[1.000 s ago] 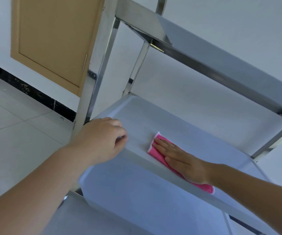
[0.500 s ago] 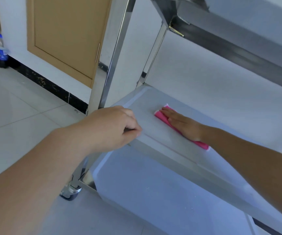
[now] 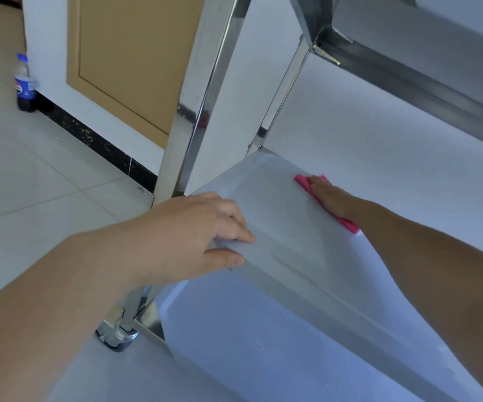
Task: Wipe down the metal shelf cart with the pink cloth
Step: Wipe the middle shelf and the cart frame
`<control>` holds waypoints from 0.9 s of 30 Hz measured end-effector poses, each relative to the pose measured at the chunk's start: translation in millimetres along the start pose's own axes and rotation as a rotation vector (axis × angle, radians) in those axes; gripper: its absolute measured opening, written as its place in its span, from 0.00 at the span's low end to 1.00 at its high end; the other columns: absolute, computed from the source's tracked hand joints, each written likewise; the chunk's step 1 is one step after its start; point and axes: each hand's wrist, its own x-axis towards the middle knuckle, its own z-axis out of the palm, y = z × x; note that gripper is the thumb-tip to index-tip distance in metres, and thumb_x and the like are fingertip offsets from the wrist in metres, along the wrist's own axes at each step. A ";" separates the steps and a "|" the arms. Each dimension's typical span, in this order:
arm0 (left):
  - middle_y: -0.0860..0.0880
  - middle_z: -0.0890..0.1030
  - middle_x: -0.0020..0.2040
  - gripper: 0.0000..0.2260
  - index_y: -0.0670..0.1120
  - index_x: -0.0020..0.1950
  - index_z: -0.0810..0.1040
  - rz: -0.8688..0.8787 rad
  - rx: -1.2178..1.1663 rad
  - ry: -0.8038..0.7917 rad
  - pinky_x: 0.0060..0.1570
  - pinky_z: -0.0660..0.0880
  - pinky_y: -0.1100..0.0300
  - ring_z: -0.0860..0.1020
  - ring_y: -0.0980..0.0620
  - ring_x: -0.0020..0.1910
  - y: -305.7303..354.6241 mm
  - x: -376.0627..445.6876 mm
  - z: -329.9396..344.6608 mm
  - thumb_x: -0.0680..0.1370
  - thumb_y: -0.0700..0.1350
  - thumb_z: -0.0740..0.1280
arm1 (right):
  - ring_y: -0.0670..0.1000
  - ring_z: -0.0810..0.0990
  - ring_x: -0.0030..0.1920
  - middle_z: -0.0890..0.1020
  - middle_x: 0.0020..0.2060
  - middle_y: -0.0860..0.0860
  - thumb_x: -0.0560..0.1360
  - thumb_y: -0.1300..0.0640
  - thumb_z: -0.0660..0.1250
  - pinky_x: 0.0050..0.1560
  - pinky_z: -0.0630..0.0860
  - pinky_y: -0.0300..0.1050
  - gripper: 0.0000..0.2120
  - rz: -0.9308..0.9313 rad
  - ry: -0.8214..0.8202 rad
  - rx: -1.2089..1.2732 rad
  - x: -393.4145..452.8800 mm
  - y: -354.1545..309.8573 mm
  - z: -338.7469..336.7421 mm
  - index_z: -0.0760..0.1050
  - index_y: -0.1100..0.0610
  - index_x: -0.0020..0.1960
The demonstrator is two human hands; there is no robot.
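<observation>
Cloth, pink cloth (image 3: 347, 222): flat on middle shelf (image 3: 286, 227) of metal shelf cart (image 3: 202, 91), far side, under flat, spread right hand (image 3: 331, 197). Left hand (image 3: 199, 230): fingers clamped over shelf's near corner.

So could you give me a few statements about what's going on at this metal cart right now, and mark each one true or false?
1. The right hand lies flat on the pink cloth, pressing it to the middle shelf. True.
2. The left hand also holds a cloth. False: it grips the front edge of the middle shelf, with no cloth in it.
3. A bottle stands on the floor by the wall. True.
4. The pink cloth is on the bottom shelf. False: it is on the middle shelf, toward its far side.
5. The cart has a caster wheel under its near leg. True.
</observation>
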 end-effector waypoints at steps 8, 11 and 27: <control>0.65 0.74 0.55 0.16 0.62 0.60 0.76 0.044 -0.016 0.064 0.53 0.65 0.69 0.64 0.68 0.54 -6.6 2.2 4.7 0.73 0.59 0.66 | 0.56 0.56 0.73 0.61 0.72 0.58 0.83 0.50 0.42 0.67 0.49 0.39 0.22 -0.063 0.012 -0.154 31.4 -27.0 2.5 0.56 0.55 0.74; 0.64 0.74 0.55 0.17 0.61 0.61 0.76 0.042 -0.013 0.054 0.54 0.66 0.67 0.65 0.68 0.55 -6.7 2.0 4.5 0.73 0.59 0.66 | 0.53 0.54 0.73 0.59 0.73 0.54 0.82 0.49 0.42 0.70 0.47 0.43 0.22 -0.099 -0.015 -0.144 33.6 -29.9 4.8 0.55 0.53 0.74; 0.63 0.68 0.69 0.20 0.60 0.68 0.68 0.021 0.098 0.043 0.69 0.56 0.63 0.62 0.63 0.70 -4.2 -6.8 13.5 0.77 0.60 0.59 | 0.39 0.45 0.72 0.49 0.76 0.49 0.82 0.55 0.47 0.66 0.38 0.29 0.22 -0.364 -0.133 -0.139 -60.1 -76.9 34.7 0.49 0.55 0.75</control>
